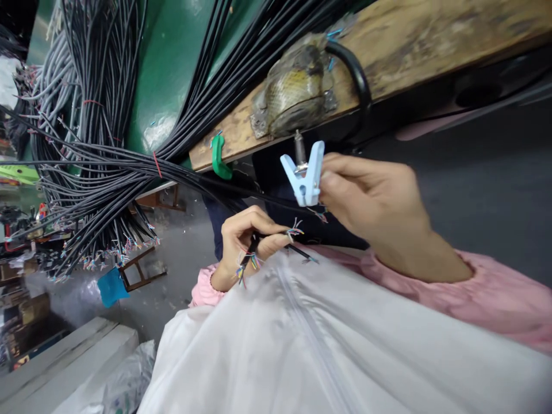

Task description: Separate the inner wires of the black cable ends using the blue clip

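My left hand (254, 233) is closed around black cables, with a stripped cable end (295, 231) showing fanned coloured wires past its thumb and index finger. Another cable end (245, 267) with bared wires hangs below that palm, and a further one (307, 256) lies just under the fingertips. A light-blue plastic spring clip (304, 175) sits on the metal shaft (299, 146) of a small motor (295, 86). My right hand (373, 201) has thumb and index finger closed at the clip's right arm, its fingertips partly hidden. Beneath the clip is one more wire end (319, 215).
The motor is fixed to a wooden board (431, 43) along the bench edge. A green clamp-like piece (219, 156) grips that board. Bundles of black cable (103, 75), tied with red bands, spread over the green tabletop (161, 63). White boxes (81, 362) stand lower left, near a small stool (140, 273).
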A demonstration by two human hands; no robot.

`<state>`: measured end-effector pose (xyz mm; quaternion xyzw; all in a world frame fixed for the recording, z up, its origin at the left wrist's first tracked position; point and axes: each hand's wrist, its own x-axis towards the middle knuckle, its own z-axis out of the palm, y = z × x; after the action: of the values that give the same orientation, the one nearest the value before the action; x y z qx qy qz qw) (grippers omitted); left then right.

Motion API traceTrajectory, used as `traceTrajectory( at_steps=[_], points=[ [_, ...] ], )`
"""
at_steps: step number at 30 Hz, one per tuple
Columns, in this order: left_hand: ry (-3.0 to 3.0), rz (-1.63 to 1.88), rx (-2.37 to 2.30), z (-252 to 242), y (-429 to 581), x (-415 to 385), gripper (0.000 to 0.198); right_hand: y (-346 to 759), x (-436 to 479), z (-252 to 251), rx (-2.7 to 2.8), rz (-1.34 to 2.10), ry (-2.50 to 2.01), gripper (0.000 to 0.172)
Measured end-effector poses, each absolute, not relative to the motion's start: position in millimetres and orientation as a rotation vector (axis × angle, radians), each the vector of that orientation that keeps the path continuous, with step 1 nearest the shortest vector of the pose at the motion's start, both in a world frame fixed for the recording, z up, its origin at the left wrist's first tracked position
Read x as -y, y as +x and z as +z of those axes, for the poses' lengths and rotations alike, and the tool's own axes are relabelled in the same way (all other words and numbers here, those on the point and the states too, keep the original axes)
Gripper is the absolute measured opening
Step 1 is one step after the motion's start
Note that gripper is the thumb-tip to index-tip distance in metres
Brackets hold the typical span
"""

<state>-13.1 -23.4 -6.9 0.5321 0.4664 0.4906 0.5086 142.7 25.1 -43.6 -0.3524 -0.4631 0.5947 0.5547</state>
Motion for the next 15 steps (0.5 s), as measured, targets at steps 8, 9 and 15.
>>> traceTrajectory(
  at_steps=[8,9,15],
  points=[
    [1.25,1.465,-1.104,-22.7,3.4,16.9,0.031,122.9,-46.1,-15.4,0.74,1.921,-0.72,0.055],
    [1.241,1.46,-1.122,-21.9,5.5,16.3,0.032,123.1,-46.4,-14.6,0.742,1.922,-0.718,0.056],
    [1.164,1.351,-1.262,-15.2,12.2,10.6,0.049,125.9,-44.0,-20.0,0.774,2.02,-0.643,0.059]
  ],
)
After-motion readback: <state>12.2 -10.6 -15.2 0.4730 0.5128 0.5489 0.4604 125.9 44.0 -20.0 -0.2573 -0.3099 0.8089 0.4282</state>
